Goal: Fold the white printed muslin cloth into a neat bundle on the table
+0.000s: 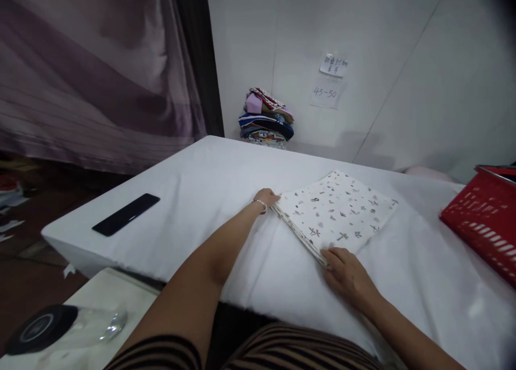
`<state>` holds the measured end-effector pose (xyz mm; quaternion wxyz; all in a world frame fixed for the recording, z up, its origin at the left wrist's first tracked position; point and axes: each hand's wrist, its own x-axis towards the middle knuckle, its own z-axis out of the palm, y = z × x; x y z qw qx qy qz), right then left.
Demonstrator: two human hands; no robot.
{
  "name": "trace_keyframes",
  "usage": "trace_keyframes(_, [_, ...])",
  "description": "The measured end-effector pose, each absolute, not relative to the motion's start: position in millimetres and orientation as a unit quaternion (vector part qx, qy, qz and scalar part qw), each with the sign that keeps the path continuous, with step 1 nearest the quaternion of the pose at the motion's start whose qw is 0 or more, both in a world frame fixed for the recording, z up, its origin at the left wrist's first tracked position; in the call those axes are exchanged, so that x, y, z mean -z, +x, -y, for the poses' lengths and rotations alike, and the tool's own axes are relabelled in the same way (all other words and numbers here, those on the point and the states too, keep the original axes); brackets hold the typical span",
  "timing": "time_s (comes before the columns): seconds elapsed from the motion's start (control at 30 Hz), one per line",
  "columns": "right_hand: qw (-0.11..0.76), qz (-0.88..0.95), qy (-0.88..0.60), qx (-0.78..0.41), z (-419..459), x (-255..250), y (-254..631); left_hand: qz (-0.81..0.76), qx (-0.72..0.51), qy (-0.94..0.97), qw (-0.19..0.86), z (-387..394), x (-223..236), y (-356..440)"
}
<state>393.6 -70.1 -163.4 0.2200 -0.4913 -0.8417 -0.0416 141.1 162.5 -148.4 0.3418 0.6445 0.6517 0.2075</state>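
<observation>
A folded white cloth (pixel 334 208) with a small printed pattern of plants and dark specks lies flat on the white-covered table (pixel 217 176). Its layered edge faces me on the left side. My left hand (pixel 266 198), with a bracelet at the wrist, pinches the cloth's left corner. At the near corner, my right hand (pixel 346 273) is closed on the same layered edge, thumb on top. The fingers under the cloth are hidden.
A black phone-like slab (pixel 126 214) lies on the table's left. A red plastic basket (pixel 484 214) stands at the right edge. Folded fabrics (pixel 266 117) are piled by the wall. A clear bottle with a black lid (pixel 42 327) lies on a lower surface at near left.
</observation>
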Motion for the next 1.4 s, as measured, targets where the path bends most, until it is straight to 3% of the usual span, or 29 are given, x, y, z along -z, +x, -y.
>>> trace_keyframes(0.3, [0.21,0.818,-0.534,0.044,64,161,382,-0.529,-0.293,0.74,0.294,-138,152,122])
trace_keyframes(0.5, [0.182,0.827,-0.529,0.05,60,159,376,-0.364,-0.209,0.89,0.178,-133,154,118])
trace_keyframes(1.13, [0.187,0.831,-0.518,0.075,72,172,377,-0.308,-0.145,0.939,0.049,-131,156,110])
trace_keyframes(1.4, [0.225,0.832,-0.495,0.108,68,177,377,-0.291,-0.079,0.951,-0.071,-137,149,119])
